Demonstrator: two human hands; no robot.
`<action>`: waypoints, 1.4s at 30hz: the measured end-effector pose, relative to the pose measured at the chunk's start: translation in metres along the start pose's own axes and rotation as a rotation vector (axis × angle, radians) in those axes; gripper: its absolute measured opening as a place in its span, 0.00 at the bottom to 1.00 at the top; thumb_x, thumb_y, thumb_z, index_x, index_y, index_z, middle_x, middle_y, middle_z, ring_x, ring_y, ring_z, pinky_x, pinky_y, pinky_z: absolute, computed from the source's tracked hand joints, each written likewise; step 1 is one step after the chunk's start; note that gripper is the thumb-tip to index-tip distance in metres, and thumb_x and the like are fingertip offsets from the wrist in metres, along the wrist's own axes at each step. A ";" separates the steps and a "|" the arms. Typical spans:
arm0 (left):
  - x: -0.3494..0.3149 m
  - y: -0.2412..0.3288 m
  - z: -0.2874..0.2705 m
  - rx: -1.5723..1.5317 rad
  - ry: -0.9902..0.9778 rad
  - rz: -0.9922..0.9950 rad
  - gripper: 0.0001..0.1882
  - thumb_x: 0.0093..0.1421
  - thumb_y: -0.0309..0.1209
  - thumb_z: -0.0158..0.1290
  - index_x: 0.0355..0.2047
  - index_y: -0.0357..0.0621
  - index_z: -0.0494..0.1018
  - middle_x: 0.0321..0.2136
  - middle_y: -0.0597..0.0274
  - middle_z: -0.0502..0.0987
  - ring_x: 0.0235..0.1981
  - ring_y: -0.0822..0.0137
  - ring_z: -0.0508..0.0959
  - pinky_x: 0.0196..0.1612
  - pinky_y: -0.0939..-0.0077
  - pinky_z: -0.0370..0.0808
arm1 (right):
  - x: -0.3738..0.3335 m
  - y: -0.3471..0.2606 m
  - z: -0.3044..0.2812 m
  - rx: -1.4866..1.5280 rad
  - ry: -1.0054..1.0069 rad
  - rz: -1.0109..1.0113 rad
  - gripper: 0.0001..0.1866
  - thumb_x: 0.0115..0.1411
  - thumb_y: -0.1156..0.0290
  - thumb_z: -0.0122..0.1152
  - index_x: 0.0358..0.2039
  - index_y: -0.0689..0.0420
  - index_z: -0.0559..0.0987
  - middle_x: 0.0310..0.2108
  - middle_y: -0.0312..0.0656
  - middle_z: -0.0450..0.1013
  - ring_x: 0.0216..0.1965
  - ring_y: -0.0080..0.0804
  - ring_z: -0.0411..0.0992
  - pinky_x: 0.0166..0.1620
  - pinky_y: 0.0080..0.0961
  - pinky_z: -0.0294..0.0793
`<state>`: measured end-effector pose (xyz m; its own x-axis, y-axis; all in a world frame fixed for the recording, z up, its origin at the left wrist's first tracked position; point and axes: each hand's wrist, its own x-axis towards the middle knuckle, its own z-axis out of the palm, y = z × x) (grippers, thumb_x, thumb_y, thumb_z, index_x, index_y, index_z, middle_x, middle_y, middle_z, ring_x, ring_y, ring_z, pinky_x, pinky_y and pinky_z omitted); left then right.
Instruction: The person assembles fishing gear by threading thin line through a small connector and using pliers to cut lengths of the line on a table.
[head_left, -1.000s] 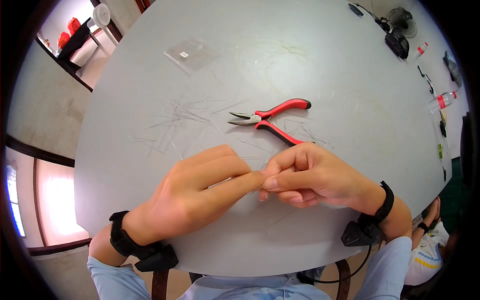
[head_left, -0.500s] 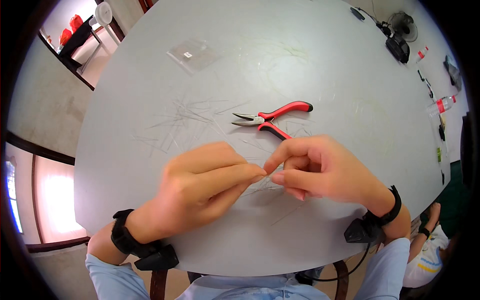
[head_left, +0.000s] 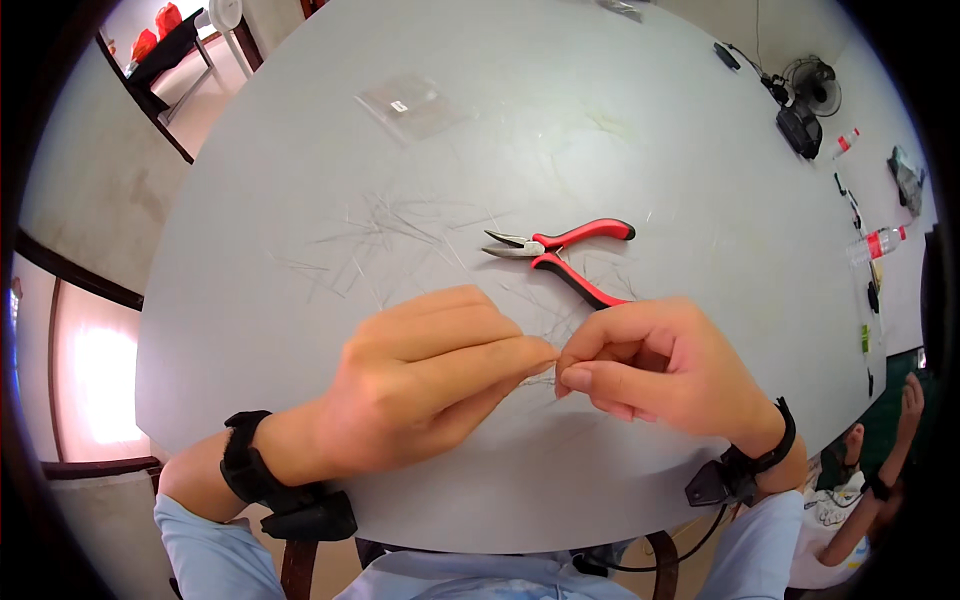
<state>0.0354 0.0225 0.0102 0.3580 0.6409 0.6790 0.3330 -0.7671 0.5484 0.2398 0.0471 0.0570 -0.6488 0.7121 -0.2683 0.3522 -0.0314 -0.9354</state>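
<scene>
My left hand is closed in a pinch, thumb pressed against forefinger. Its tips meet those of my right hand, which is pinched shut with its fingers curled in. Between the fingertips is a thin piece of wire, mostly hidden by them. Beneath and just beyond the hands lie more thin wires, some with bent or looped ends. Past my right hand rest pliers with red and black handles, jaws apart and pointing left. Straight thin wires are scattered to the left of the pliers.
A clear plastic bag lies toward the far side of the grey table. Bottles, a small fan and a black device are at the right. Another person's arm shows at lower right.
Both hands have shifted slightly right in the picture, along with the pliers and wires as the view moved. The right fingertips have closed together. Another person's hand has risen at lower right.
</scene>
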 end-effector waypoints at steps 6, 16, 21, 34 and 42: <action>-0.001 -0.001 -0.004 -0.054 0.048 0.014 0.13 0.41 0.16 0.60 0.30 0.36 0.78 0.18 0.60 0.72 0.17 0.66 0.71 0.21 0.77 0.67 | 0.009 0.013 0.002 0.768 -0.239 0.258 0.09 0.61 0.69 0.51 0.32 0.62 0.75 0.17 0.30 0.63 0.16 0.14 0.56 0.20 0.13 0.54; -0.001 0.008 -0.009 -0.241 -0.044 -0.319 0.11 0.48 0.17 0.56 0.33 0.37 0.78 0.20 0.60 0.74 0.22 0.71 0.73 0.24 0.82 0.66 | 0.009 0.022 0.015 0.829 -0.181 0.121 0.12 0.63 0.65 0.49 0.30 0.61 0.73 0.16 0.30 0.62 0.17 0.15 0.58 0.22 0.13 0.56; -0.004 0.012 -0.007 -0.418 -0.024 -0.631 0.06 0.54 0.19 0.52 0.32 0.35 0.78 0.23 0.58 0.76 0.25 0.73 0.74 0.27 0.83 0.67 | 0.007 0.017 0.012 0.806 -0.125 0.120 0.12 0.63 0.65 0.49 0.31 0.61 0.73 0.15 0.30 0.63 0.18 0.16 0.61 0.22 0.13 0.57; -0.005 0.011 -0.007 -0.281 -0.049 -0.549 0.04 0.53 0.20 0.53 0.29 0.35 0.77 0.21 0.58 0.76 0.22 0.72 0.74 0.26 0.81 0.68 | 0.002 0.001 0.008 0.504 -0.017 0.165 0.07 0.60 0.72 0.52 0.34 0.62 0.75 0.15 0.30 0.64 0.15 0.13 0.59 0.18 0.13 0.55; -0.004 0.016 -0.004 -0.118 -0.035 -0.416 0.04 0.51 0.19 0.54 0.27 0.36 0.77 0.18 0.58 0.76 0.20 0.70 0.74 0.24 0.80 0.68 | 0.000 0.020 0.032 0.076 0.196 -0.165 0.02 0.56 0.79 0.54 0.29 0.63 0.75 0.16 0.31 0.66 0.16 0.10 0.61 0.18 0.11 0.57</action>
<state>0.0361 0.0072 0.0178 0.2446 0.8952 0.3727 0.3540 -0.4403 0.8251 0.2248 0.0237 0.0309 -0.5480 0.8337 -0.0679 0.1957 0.0488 -0.9795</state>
